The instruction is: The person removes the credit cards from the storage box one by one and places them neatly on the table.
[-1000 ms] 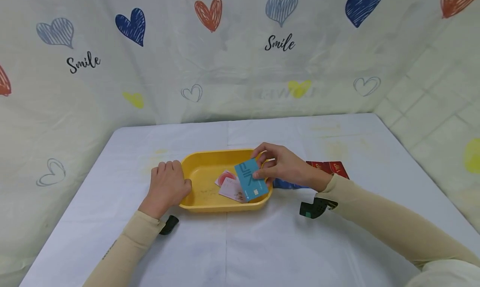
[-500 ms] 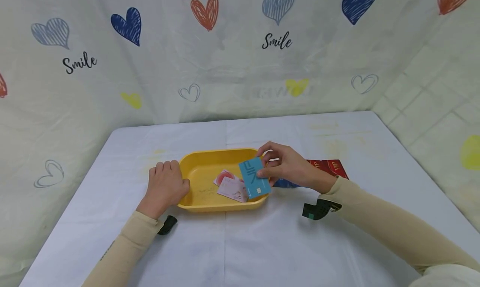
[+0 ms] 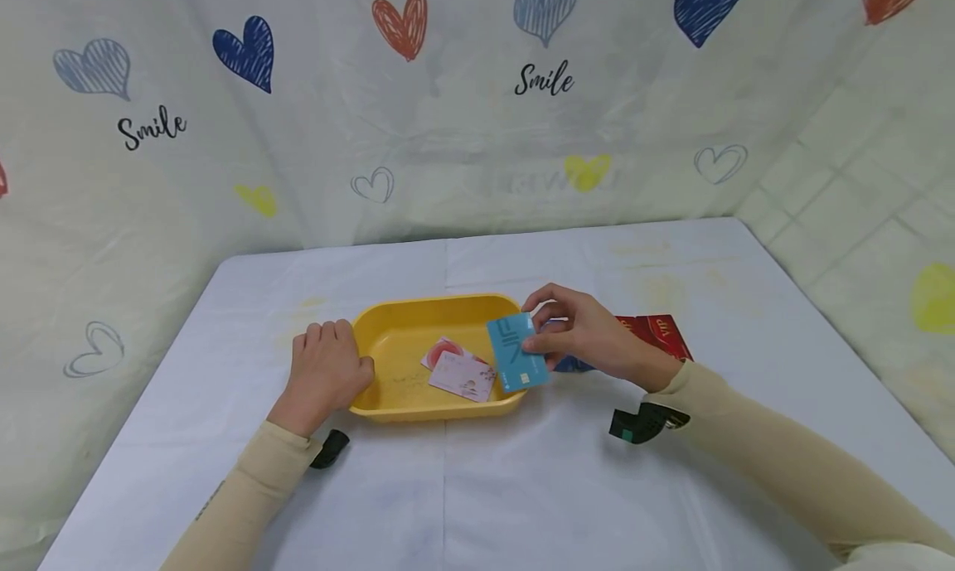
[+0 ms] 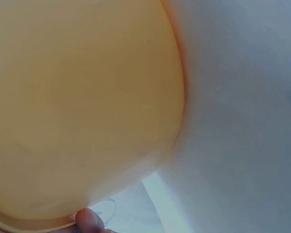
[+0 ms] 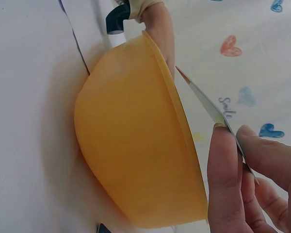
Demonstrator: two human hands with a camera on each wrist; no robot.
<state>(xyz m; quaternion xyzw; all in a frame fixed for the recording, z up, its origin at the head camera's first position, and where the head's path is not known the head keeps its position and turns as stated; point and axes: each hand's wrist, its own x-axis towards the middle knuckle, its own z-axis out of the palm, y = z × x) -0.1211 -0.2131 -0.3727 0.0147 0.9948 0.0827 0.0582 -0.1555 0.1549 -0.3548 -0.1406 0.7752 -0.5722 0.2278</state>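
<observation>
My right hand (image 3: 585,335) pinches a blue VIP card (image 3: 515,354) between thumb and fingers, over the right end of a yellow tray (image 3: 429,408). Seen edge-on in the right wrist view, the card (image 5: 203,99) is tilted above the tray's rim. At the tray's left end, my left hand (image 3: 328,370) grips the rim; its fingertips (image 4: 88,221) show at the rim in the left wrist view. Inside the tray lie a pale pink card (image 3: 461,375) and, partly beneath it, a card with a red round print (image 3: 446,351).
Red VIP cards (image 3: 660,335) lie on the white-covered table (image 3: 477,496) to the right of the tray, partly behind my right hand. A blue card (image 3: 573,364) shows beneath that hand. A patterned cloth (image 3: 448,123) hangs behind the table.
My right hand has moved slightly right with the blue VIP card, uncovering more of the pale pink card in the tray. My left hand stays on the rim.
</observation>
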